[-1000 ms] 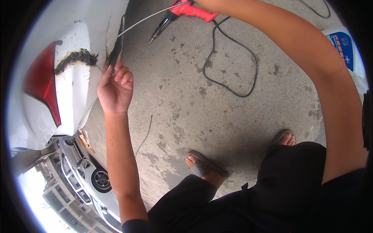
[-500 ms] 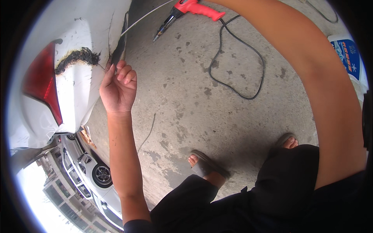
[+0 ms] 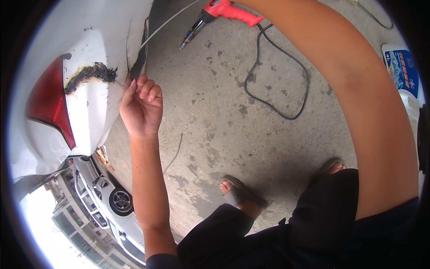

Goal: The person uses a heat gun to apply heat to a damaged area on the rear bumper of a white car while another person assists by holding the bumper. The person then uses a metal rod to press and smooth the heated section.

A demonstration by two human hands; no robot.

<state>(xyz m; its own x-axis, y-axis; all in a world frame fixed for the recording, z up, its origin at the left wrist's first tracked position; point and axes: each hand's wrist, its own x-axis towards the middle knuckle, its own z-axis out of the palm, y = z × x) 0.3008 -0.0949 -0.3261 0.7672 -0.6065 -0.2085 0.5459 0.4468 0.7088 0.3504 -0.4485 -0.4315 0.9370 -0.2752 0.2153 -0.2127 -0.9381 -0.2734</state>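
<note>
A white car bumper (image 3: 101, 27) with a red tail light (image 3: 53, 105) fills the left side. A blackened, melted-looking patch (image 3: 92, 76) runs across it beside the light. My left hand (image 3: 142, 107) is closed at the bumper's split edge, thumb and forefinger pinching it, the other fingers curled toward the palm. Above the hand, a thin pale rod (image 3: 170, 24) slants from the dark gap at that edge up to the top of the view. My right arm (image 3: 354, 76) arches up the right side and leaves at the top, so my right hand is out of sight.
A red heat gun (image 3: 235, 14) with a dark nozzle lies on the concrete floor, its black cord (image 3: 298, 114) looped beside it. A blue-and-white jug (image 3: 403, 74) stands at the far right. My sandalled foot (image 3: 235, 190) is below; a parked white car (image 3: 105, 193) is lower left.
The whole view has shifted slightly, so things appear a little lower and farther right. My left hand stays pinched at the bumper's edge.
</note>
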